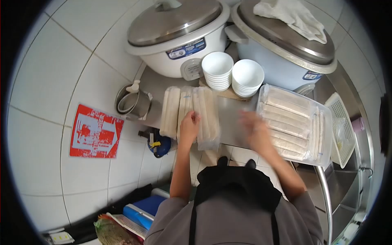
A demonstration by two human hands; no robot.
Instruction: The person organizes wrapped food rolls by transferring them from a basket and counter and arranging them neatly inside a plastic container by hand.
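Observation:
My left hand (pixel 190 125) rests over several long, pale rolls in clear plastic packets (pixel 208 116), laid side by side on the metal counter. Its fingers are bent and drawn together at the plastic; what they pinch, if anything, is too small to make out. Motion blurs my right hand (pixel 255 127), so its finger positions are unclear. It is beside the left edge of a clear plastic tub (pixel 326 134). Inside the tub, more plastic-wrapped pale rolls (pixel 286 118) lie in a row, with others placed crosswise at the right.
Behind the packets stand two stacks of white bowls (pixel 217 65) and two large rice cookers (pixel 175 45), one with a white cloth (pixel 292 16) on its lid. Metal containers (pixel 134 102) are at left. A white basket (pixel 341 126) sits by the sink (pixel 355 179) at right.

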